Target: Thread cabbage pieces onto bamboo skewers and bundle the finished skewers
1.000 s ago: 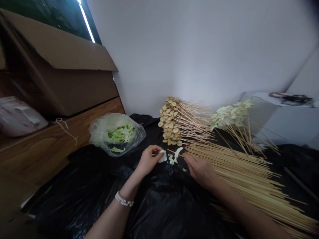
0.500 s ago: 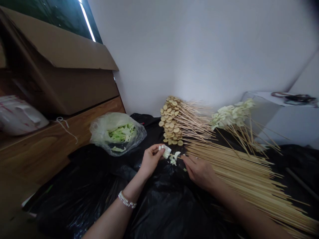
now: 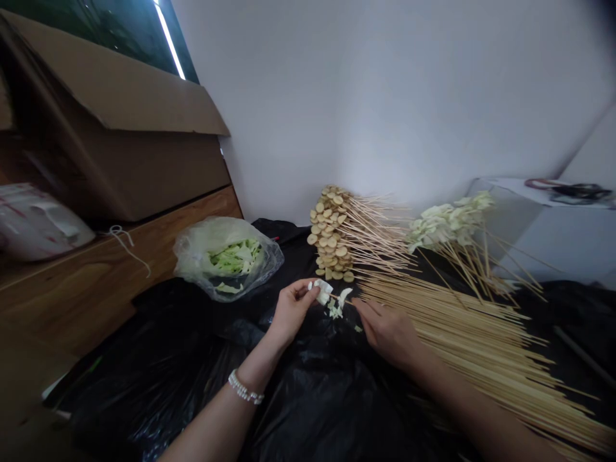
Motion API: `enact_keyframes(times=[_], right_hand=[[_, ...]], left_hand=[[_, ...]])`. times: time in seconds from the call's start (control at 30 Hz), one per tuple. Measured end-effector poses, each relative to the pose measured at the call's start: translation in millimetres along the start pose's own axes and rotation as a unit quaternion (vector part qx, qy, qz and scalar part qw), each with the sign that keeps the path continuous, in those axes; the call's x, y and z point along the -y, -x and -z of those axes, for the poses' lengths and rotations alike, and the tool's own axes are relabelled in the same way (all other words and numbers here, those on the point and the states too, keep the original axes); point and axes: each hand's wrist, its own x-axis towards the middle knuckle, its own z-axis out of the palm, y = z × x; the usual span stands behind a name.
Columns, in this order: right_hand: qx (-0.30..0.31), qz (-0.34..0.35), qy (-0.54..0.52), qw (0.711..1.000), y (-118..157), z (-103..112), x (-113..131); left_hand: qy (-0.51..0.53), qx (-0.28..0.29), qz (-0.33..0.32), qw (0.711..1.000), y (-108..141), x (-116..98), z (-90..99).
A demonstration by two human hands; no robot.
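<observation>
Between the thumb and fingers of my left hand [image 3: 294, 308] is a pale piece of cabbage leaf [image 3: 322, 290]. My right hand [image 3: 385, 327] is closed around a thin wooden skewer [image 3: 352, 301], which points left toward that leaf. Another curled cabbage piece [image 3: 343, 296] sits on the skewer between the hands. Small cabbage scraps [image 3: 334, 312] lie just below, on black plastic sheeting [image 3: 312, 398]. Whether the skewer's tip has pierced the held leaf is hidden by the leaf and fingers.
An open clear bag [image 3: 192, 247] of cut cabbage [image 3: 238, 256] lies left. Behind my hands are skewered round slices [image 3: 332, 237]; skewered cabbage [image 3: 450, 221] lies farther right. Many bare skewers [image 3: 462, 327] spread beside my right arm. A cardboard box [image 3: 158, 173] stands back left.
Both hands stay almost in place. The held leaf and the curled piece shift slightly, and the curled piece now stands more upright on the skewer.
</observation>
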Motion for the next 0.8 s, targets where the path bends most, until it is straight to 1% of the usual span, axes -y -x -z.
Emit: enact_keyframes(times=[0.2,0.3,0.4,0.57,0.8], right_hand=[[0.007,-0.023,0.015,1.0,1.0,-1.4,-0.7],[0.018,-0.026,0.018,0.999,1.2,-1.2,0.1],[0.015,-0.023,0.021,0.999,1.8,-1.8,0.7],[0.016,-0.026,0.011,0.999,2.4,-2.8,1.7],[0.008,-0.017,0.008,1.0,3.6,-5.1,3.9]], left_hand=[[0.049,0.033,0.014,0.998,-0.2,1.0,-1.0],[0.071,0.029,0.029,0.997,-0.4,1.7,0.0],[0.094,0.021,0.049,0.994,-0.3,0.9,1.3],[0.133,0.027,0.072,0.988,-0.5,1.3,2.4],[0.114,0.069,0.098,0.986,4.1,7.1,-4.5]])
